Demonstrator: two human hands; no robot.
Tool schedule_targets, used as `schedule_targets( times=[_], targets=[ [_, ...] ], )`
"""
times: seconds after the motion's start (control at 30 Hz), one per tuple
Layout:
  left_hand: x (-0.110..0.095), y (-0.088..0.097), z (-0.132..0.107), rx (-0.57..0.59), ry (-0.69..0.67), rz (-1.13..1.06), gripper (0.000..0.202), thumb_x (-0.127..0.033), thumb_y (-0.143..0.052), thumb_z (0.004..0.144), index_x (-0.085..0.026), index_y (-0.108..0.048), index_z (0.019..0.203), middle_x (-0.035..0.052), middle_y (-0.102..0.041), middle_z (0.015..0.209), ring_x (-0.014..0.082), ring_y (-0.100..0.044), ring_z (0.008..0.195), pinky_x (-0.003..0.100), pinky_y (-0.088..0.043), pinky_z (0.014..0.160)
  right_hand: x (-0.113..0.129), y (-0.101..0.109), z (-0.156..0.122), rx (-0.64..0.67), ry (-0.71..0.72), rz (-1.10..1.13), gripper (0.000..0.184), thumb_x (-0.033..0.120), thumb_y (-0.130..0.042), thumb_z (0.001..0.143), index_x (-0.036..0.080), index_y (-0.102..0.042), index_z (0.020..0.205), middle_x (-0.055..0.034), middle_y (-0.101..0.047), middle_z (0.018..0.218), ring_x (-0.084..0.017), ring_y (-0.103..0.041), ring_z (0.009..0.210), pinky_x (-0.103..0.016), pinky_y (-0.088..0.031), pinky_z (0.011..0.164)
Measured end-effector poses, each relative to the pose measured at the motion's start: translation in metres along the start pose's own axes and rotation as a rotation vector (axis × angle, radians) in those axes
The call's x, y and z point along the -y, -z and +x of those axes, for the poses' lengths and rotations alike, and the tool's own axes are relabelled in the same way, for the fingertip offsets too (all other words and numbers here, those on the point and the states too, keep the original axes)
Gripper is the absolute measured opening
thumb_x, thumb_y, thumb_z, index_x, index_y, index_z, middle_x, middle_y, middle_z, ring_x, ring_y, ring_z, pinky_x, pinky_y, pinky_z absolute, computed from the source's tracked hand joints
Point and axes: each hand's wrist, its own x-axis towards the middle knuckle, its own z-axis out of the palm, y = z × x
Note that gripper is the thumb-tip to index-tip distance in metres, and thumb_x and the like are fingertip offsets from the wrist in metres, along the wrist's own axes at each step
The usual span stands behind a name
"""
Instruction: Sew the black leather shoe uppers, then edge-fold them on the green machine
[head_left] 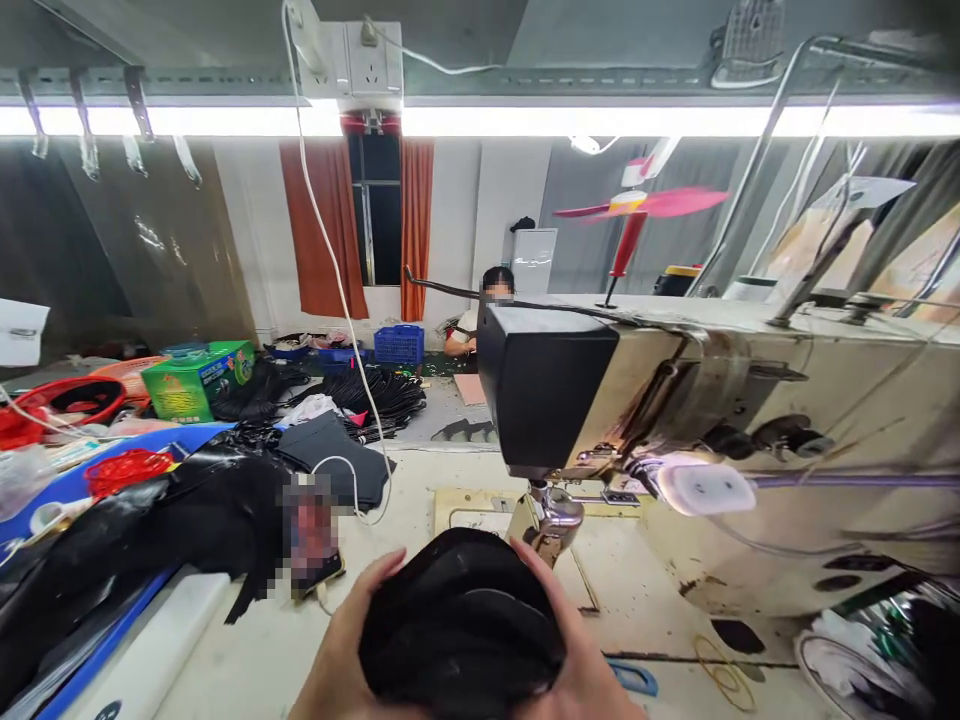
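Both of my hands grip a black, cup-shaped piece of material (461,630) at the bottom middle, in front of the sewing machine (555,390). My left hand (345,640) wraps round its left side, with the thumb along the upper edge. On the opposite side my right hand (577,640) holds it the same way. Folds and a curved seam show on the piece; most of my fingers are hidden behind or under it. Just beyond it is the machine's presser area (551,520). What exactly the black piece is, I cannot tell.
Left of my hands lie a phone (319,560) on a white cable, dark flat pieces (341,460) and a blue tray (90,650) heaped with black material. A yellow band (724,675) and a basket (825,660) are at the right. Another person (469,325) sits beyond the machine.
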Motion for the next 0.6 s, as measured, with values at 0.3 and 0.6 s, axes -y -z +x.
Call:
schedule_targets(
  times=[0.3,0.6],
  targets=[
    [-0.001,-0.004,0.008,-0.005,0.131,0.174,0.106,-0.020,-0.084,0.043,-0.022,-0.040,0.139,0.0082,-0.058,0.131,0.0325,-0.051,0.123,0.044,-0.037,0.108,-0.016,-0.004,0.005,-0.007,-0.131,-0.168,0.132,0.053,-0.087,0.038,0.022,-0.020,0.147,-0.0171,-0.052,0.138,-0.038,-0.043,0.130,-0.052,-0.033,0.108],
    [-0.009,0.010,0.016,0.088,0.121,-0.083,0.087,-0.029,-0.084,0.041,-0.023,-0.053,0.122,0.0014,-0.073,0.100,0.0308,-0.068,0.087,0.039,-0.057,0.077,0.037,-0.008,0.011,0.059,0.008,-0.103,0.089,0.053,-0.085,0.049,0.029,-0.050,0.127,-0.0063,-0.066,0.120,-0.030,-0.061,0.110,-0.037,-0.047,0.094]
  ],
)
